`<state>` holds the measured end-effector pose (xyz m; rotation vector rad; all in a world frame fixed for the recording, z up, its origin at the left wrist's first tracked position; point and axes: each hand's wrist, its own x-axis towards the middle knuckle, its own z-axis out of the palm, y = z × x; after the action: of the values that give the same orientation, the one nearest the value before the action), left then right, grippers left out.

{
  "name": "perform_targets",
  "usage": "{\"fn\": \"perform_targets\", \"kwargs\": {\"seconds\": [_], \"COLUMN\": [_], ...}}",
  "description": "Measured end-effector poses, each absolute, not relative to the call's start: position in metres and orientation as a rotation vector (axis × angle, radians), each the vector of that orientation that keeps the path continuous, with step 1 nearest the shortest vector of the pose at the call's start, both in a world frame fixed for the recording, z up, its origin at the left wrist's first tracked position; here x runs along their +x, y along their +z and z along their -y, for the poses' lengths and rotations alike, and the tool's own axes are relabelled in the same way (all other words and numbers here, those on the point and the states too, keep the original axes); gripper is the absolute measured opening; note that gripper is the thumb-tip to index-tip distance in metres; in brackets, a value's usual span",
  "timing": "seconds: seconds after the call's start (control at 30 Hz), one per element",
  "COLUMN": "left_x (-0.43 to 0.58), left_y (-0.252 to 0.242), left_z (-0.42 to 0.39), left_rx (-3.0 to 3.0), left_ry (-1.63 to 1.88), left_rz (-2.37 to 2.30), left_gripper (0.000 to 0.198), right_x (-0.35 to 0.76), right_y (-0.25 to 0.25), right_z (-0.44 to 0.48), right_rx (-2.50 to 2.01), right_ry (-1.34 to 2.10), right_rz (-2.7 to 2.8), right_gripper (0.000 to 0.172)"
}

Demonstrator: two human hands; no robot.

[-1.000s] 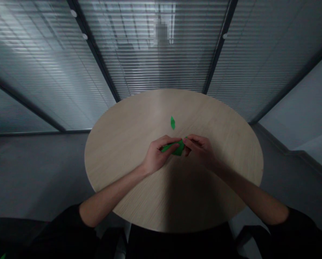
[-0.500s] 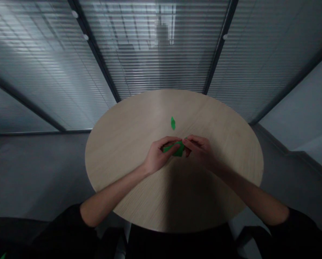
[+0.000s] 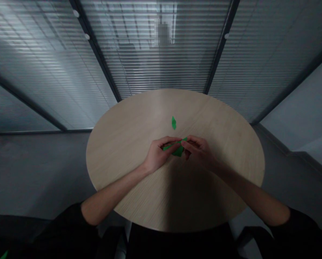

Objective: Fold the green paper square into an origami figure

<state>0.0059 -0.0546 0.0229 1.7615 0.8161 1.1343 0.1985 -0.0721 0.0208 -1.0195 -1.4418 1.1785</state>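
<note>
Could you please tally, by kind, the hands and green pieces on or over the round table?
Hands: 2 (left hand and right hand)
Green pieces: 2 (held green piece, partly covered by fingers and counted as one; loose green piece on the table)
Total: 4

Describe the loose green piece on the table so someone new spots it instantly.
Start at the pale wood table in front of the blinds. Look just beyond the left hand and right hand, toward the blinds, for a small, narrow green sliver. Unlike the larger green piece between the hands, it lies untouched.
</note>
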Motion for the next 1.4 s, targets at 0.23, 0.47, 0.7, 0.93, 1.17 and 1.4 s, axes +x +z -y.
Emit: {"fn": "perform_targets", "kwargs": {"seconds": [0.23,0.47,0.7,0.93,1.17,1.4], "left_x": [0.007,0.007,0.008,0.009,0.007,0.007], "left_y": [0.021,0.022,0.022,0.022,0.022,0.019], "left_z": [0.056,0.056,0.055,0.053,0.051,0.051], "left_rx": [1.721,1.651,1.573,1.546,1.590,1.577], "left_ry": [1.142,1.113,1.070,1.109,1.173,1.184], "left_rz": [-0.811,-0.805,-0.774,-0.801,-0.815,-0.820], "left_gripper": [0.024,0.026,0.030,0.028,0.026,0.025], "right_x": [0.201,0.202,0.203,0.200,0.196,0.198], "right_y": [0.017,0.019,0.021,0.018,0.009,0.005], "right_z": [0.072,0.072,0.073,0.071,0.075,0.073], "right_rx": [-1.030,-1.033,-1.055,-1.003,-1.015,-0.961], "right_ry": [1.120,1.096,1.095,1.234,1.354,1.365], "right_rz": [1.418,1.431,1.453,1.433,1.571,1.584], "right_gripper": [0.037,0.036,0.040,0.041,0.046,0.044]}}
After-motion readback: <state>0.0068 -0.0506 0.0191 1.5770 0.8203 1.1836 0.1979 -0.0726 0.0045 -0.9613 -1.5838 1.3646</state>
